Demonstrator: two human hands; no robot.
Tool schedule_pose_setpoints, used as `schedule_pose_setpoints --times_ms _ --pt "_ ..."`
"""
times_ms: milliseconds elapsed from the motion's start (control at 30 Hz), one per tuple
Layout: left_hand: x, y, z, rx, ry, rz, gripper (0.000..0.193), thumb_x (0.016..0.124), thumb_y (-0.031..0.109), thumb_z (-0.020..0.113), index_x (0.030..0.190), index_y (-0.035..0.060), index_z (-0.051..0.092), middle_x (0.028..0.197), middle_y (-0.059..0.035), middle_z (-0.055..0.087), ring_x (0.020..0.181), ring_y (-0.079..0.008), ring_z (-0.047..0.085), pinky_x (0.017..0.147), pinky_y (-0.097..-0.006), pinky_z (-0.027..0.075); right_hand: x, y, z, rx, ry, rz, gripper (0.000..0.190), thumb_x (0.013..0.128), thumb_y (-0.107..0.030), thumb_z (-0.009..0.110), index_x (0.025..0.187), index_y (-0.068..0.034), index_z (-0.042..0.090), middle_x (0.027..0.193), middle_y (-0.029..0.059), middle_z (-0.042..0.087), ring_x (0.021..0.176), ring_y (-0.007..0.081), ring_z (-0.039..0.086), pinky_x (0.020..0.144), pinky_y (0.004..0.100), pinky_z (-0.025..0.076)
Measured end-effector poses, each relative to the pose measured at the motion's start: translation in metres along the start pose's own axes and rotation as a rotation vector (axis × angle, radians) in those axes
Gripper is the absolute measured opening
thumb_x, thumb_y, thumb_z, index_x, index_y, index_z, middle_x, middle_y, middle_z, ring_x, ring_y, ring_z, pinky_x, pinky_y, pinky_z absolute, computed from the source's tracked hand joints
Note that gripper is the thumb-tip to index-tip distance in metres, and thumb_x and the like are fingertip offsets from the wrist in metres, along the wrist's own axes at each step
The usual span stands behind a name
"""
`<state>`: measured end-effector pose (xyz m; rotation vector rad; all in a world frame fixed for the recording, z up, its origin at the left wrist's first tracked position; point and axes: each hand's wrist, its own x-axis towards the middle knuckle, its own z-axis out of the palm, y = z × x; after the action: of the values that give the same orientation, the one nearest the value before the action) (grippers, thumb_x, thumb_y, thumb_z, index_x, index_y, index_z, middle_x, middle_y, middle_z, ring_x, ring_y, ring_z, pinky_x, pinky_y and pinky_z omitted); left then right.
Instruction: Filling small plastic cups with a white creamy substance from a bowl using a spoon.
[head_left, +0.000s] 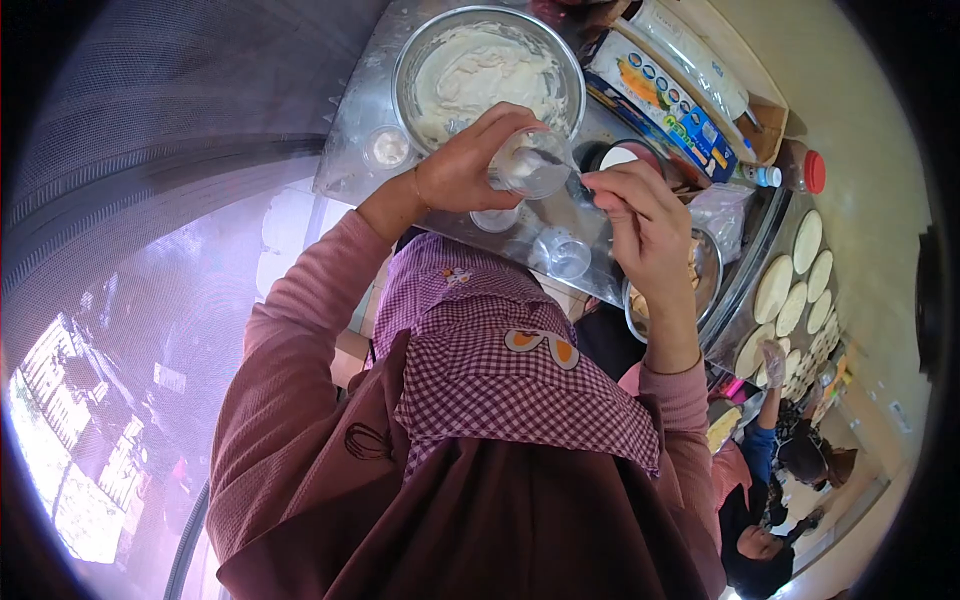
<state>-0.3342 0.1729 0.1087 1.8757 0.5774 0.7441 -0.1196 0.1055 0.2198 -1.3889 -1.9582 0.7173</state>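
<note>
Near the rim of a steel bowl of white cream (491, 75), my left hand (469, 169) holds a clear plastic cup (534, 176) tilted, with some white cream inside. My right hand (641, 217) pinches the handle of a spoon (551, 156), whose head is in the cup. One small cup with white cream (388, 148) stands left of the bowl. Another small clear cup (495, 217) is partly under my left hand. At the metal table's (442, 222) near edge is a clear plastic cup (566, 255).
A cling film box (660, 101) and a wooden tray with a plastic roll (694, 60) lie at the upper right. A red-lidded jar (814, 172) is beside them. Right of my right hand is a steel bowl of brown pieces (705, 277). Farther right, co-workers stand by flat dough rounds (772, 289).
</note>
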Motion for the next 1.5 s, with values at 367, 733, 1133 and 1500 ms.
schedule_pose_setpoints --times_ms 367,733,1133,1500 --pt "0.000 -0.009 0.028 -0.091 0.207 0.089 0.086 0.061 0.010 0.090 0.125 0.0048 0.032 0.126 -0.0151 0.049 0.123 -0.0257 0.049 0.104 -0.0375 0.041 -0.012 -0.024 0.002 0.003 0.161 0.175 0.010 0.090 -0.006 0.061 0.097 -0.001 0.065 0.084 0.0116 0.062 0.074 0.0265 0.062 0.065 0.0310 0.049" --pt "-0.014 -0.009 0.044 -0.073 0.257 -0.023 0.093 0.068 0.002 0.071 0.141 -0.0010 0.014 0.133 -0.0183 0.039 0.126 -0.0293 0.043 0.108 -0.0385 0.032 -0.034 -0.028 0.025 0.089 0.322 0.200 0.010 0.092 -0.005 0.059 0.093 0.004 0.064 0.079 0.0125 0.066 0.065 0.0180 0.064 0.060 0.0269 0.050" --pt "-0.007 0.001 0.050 0.165 0.355 0.110 0.081 0.070 -0.001 0.065 0.139 -0.0063 0.023 0.133 -0.0258 0.036 0.127 -0.0427 0.036 0.109 -0.0443 0.030 -0.038 -0.029 0.034 -0.096 0.394 -0.017 0.013 0.077 0.002 0.076 0.086 0.005 0.067 0.075 0.0098 0.068 0.057 0.0154 0.064 0.052 0.0236 0.050" --pt "-0.011 0.004 0.057 0.043 0.355 0.078 0.081 0.071 -0.001 0.067 0.139 -0.0036 0.024 0.132 -0.0246 0.035 0.127 -0.0396 0.039 0.109 -0.0424 0.031 -0.045 -0.021 0.042 -0.026 0.399 0.036 0.007 0.082 -0.001 0.071 0.086 0.004 0.067 0.076 0.0106 0.068 0.057 0.0159 0.064 0.052 0.0246 0.049"
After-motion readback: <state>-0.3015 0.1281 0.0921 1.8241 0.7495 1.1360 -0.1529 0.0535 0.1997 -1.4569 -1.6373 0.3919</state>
